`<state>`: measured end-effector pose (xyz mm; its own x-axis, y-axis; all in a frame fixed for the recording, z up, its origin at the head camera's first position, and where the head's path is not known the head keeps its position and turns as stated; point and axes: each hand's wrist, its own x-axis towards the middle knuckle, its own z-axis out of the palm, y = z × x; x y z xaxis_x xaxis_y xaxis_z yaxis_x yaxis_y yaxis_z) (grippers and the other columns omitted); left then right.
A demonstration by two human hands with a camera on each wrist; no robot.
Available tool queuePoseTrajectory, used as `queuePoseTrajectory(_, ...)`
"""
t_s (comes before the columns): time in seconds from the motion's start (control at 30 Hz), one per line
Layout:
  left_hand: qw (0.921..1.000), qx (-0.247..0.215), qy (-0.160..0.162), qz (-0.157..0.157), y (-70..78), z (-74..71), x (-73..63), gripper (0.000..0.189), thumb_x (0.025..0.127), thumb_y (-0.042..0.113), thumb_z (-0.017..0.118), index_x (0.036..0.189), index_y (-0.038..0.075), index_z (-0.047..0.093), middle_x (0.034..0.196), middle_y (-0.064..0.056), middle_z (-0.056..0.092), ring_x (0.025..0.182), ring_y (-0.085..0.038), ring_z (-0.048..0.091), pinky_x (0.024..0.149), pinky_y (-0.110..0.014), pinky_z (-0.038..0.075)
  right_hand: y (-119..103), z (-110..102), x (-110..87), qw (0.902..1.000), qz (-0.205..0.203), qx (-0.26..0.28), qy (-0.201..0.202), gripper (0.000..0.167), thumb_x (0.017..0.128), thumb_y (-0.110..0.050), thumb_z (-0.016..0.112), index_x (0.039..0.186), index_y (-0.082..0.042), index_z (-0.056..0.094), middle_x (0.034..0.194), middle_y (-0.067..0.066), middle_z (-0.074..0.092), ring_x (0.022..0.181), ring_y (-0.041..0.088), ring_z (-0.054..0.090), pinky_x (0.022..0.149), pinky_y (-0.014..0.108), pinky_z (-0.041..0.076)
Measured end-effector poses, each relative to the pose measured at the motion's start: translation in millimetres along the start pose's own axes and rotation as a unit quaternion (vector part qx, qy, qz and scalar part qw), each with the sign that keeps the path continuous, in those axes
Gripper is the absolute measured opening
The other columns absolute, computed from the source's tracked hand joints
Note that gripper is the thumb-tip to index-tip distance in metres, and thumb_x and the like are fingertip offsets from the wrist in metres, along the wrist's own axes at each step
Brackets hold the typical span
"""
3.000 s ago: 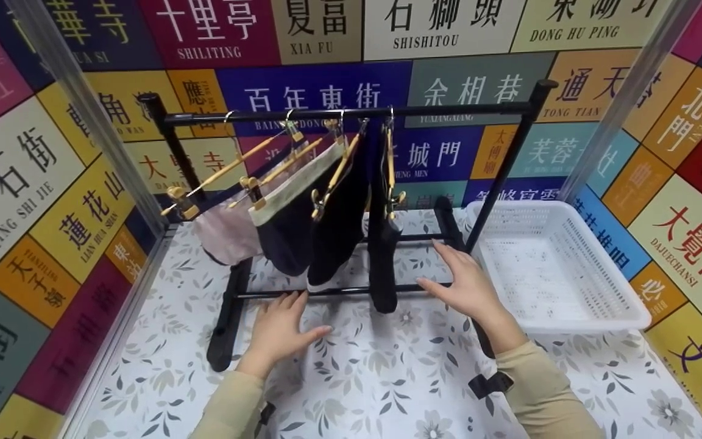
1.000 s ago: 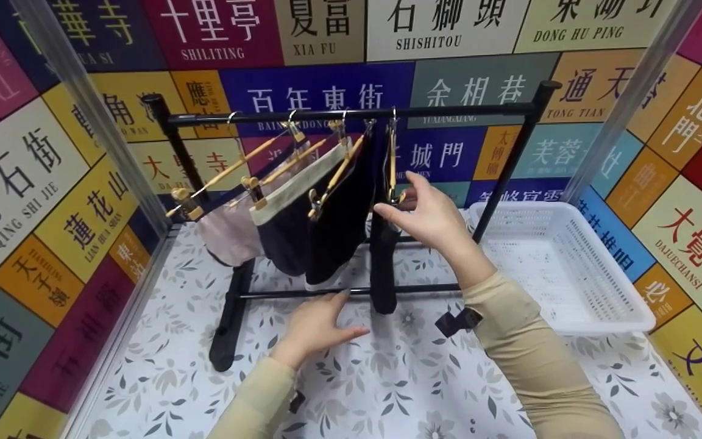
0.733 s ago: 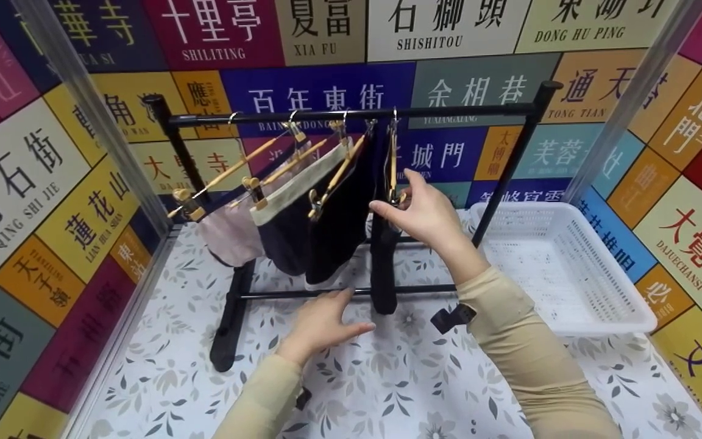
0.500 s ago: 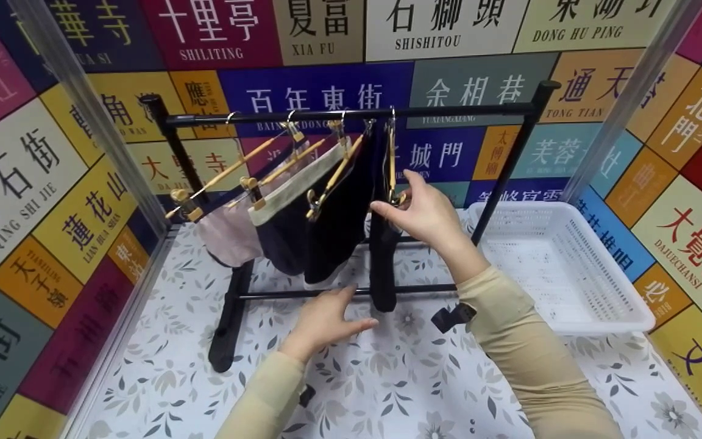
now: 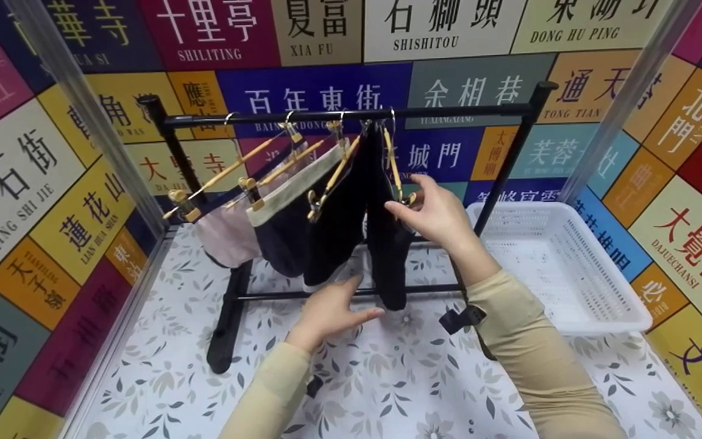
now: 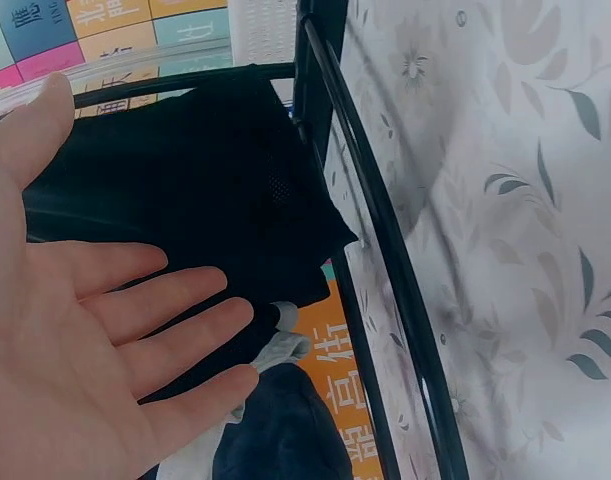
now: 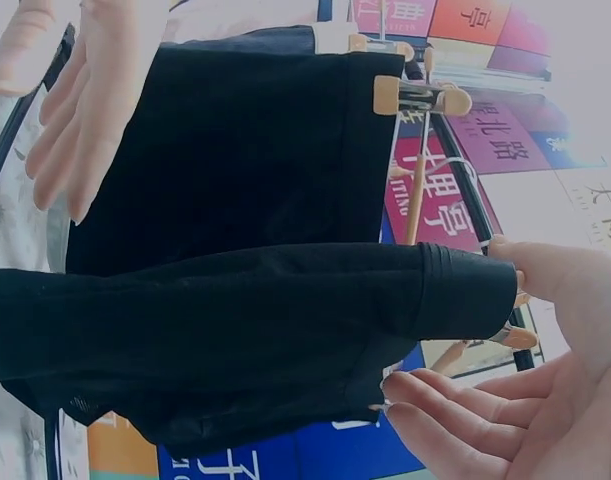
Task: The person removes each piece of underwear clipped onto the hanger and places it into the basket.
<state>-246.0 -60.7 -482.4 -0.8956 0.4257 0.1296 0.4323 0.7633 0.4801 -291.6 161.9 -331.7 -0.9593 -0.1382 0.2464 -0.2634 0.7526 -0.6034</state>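
My right hand (image 5: 439, 213) holds the near end of the rightmost clip hanger (image 5: 392, 155), thumb and fingers about its clip. From it hangs a black garment with a waistband (image 5: 387, 262), whose waistband (image 7: 470, 290) lies between thumb and fingers in the right wrist view. Beside it on the left, black shorts (image 5: 339, 231) hang from another clip hanger. Low in front of these, my left hand (image 5: 329, 311) is held with its fingers extended and thumb apart, grasping nothing. The left wrist view has its palm (image 6: 75, 350) facing the dark cloth.
A black rack (image 5: 448, 112) carries the hangers, its lower bar (image 5: 436, 289) close to my left hand. Farther left hang navy shorts with a grey waistband (image 5: 296, 183) and a pink garment (image 5: 229, 235). A white perforated basket (image 5: 619, 326) stands right of the rack.
My right hand rose from beside the rack to the rightmost hanger, then drew its near end slightly right, spreading the garment from its neighbour. My left hand moved right and slightly up.
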Motion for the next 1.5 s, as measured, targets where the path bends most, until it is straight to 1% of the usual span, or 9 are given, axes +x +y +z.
queuePoseTrajectory(0.23, 0.9998, -0.01, -0.006, -0.017, 5.0, -2.3, 5.7, 0.096, 0.081, 0.078, 0.054, 0.148, 0.011, 0.045, 0.144, -0.008, 0.052, 0.124, -0.027, 0.056, 0.098, -0.045, 0.046, 5, -6, -0.5, 1.0, 0.006, -0.003, 0.005, 0.079, 0.09, -0.055, 0.064, 0.148, -0.007, 0.041, 0.114, 0.015, 0.068, 0.097, 0.03, 0.066, 0.08, 0.045, 0.052)
queuePoseTrajectory(0.33, 0.9999, -0.013, 0.0, -0.009, 7.8, -3.5, 9.1, 0.092, 0.083, 0.074, 0.057, 0.147, 0.009, 0.046, 0.143, -0.009, 0.053, 0.124, -0.028, 0.056, 0.099, -0.045, 0.046, 6, -8, -0.3, 0.9999, 0.007, -0.004, 0.008, 0.076, 0.09, -0.053, 0.065, 0.147, -0.007, 0.043, 0.113, 0.015, 0.068, 0.095, 0.03, 0.066, 0.078, 0.045, 0.052)
queuePoseTrajectory(0.47, 0.9997, -0.015, 0.015, 0.012, 12.3, -5.2, 13.7, 0.087, 0.084, 0.071, 0.059, 0.148, 0.014, 0.046, 0.141, -0.007, 0.056, 0.123, -0.026, 0.057, 0.097, -0.044, 0.047, 8, -9, 0.3, 0.9998, 0.005, -0.012, 0.011, 0.074, 0.09, -0.053, 0.066, 0.145, -0.007, 0.046, 0.113, 0.015, 0.069, 0.095, 0.029, 0.066, 0.078, 0.045, 0.052)
queuePoseTrajectory(0.57, 0.9995, -0.012, 0.021, 0.018, 16.4, -7.7, 16.4, 0.085, 0.084, 0.072, 0.058, 0.149, 0.018, 0.045, 0.141, -0.005, 0.056, 0.122, -0.025, 0.057, 0.095, -0.044, 0.048, 8, -10, 1.0, 0.9997, 0.005, -0.02, 0.011, 0.071, 0.091, -0.051, 0.066, 0.143, -0.007, 0.048, 0.113, 0.015, 0.069, 0.094, 0.029, 0.066, 0.076, 0.045, 0.052)
queuePoseTrajectory(0.8, 0.9998, 0.011, 0.013, 0.01, 25.4, -17.8, 22.7, 0.092, 0.084, 0.074, 0.056, 0.149, 0.011, 0.044, 0.143, -0.011, 0.053, 0.126, -0.028, 0.054, 0.097, -0.046, 0.047, 7, -14, 2.1, 0.9986, 0.001, -0.047, 0.023, 0.052, 0.096, -0.035, 0.063, 0.136, -0.004, 0.055, 0.108, 0.016, 0.068, 0.089, 0.03, 0.064, 0.077, 0.047, 0.05)
queuePoseTrajectory(1.0, 0.9992, 0.026, 0.025, 0.019, 29.5, -27.6, 26.9, 0.091, 0.084, 0.072, 0.057, 0.15, 0.01, 0.043, 0.142, -0.013, 0.054, 0.124, -0.028, 0.056, 0.096, -0.044, 0.048, 11, -16, 4.3, 0.9963, -0.001, -0.07, 0.05, 0.041, 0.098, -0.027, 0.058, 0.132, -0.003, 0.058, 0.108, 0.016, 0.068, 0.085, 0.031, 0.062, 0.077, 0.047, 0.048)
queuePoseTrajectory(1.17, 0.9987, 0.027, 0.035, 0.026, 33.0, -34.4, 29.5, 0.092, 0.084, 0.071, 0.058, 0.149, 0.009, 0.043, 0.139, -0.014, 0.056, 0.117, -0.029, 0.06, 0.09, -0.045, 0.051, 16, -17, 4.4, 0.9936, -0.012, -0.076, 0.083, 0.033, 0.099, -0.023, 0.058, 0.125, -0.003, 0.062, 0.109, 0.018, 0.067, 0.088, 0.033, 0.062, 0.078, 0.049, 0.048)
queuePoseTrajectory(1.37, 0.999, 0.015, 0.038, 0.02, 39.4, -42.4, 32.2, 0.094, 0.084, 0.07, 0.059, 0.151, 0.008, 0.039, 0.142, -0.016, 0.053, 0.122, -0.03, 0.057, 0.096, -0.045, 0.047, 23, -18, 7.3, 0.9874, -0.025, -0.071, 0.139, 0.022, 0.098, -0.018, 0.061, 0.113, -0.002, 0.065, 0.103, 0.018, 0.067, 0.088, 0.034, 0.062, 0.079, 0.05, 0.047)
queuePoseTrajectory(1.5, 0.9986, 0.014, 0.047, 0.02, 42.9, -47.2, 35.2, 0.095, 0.084, 0.071, 0.06, 0.152, 0.008, 0.038, 0.142, -0.015, 0.053, 0.123, -0.028, 0.056, 0.098, -0.042, 0.046, 26, -20, 9.3, 0.9808, -0.044, -0.048, 0.184, 0.016, 0.097, -0.013, 0.062, 0.107, -0.001, 0.066, 0.1, 0.018, 0.068, 0.087, 0.035, 0.062, 0.078, 0.05, 0.046)
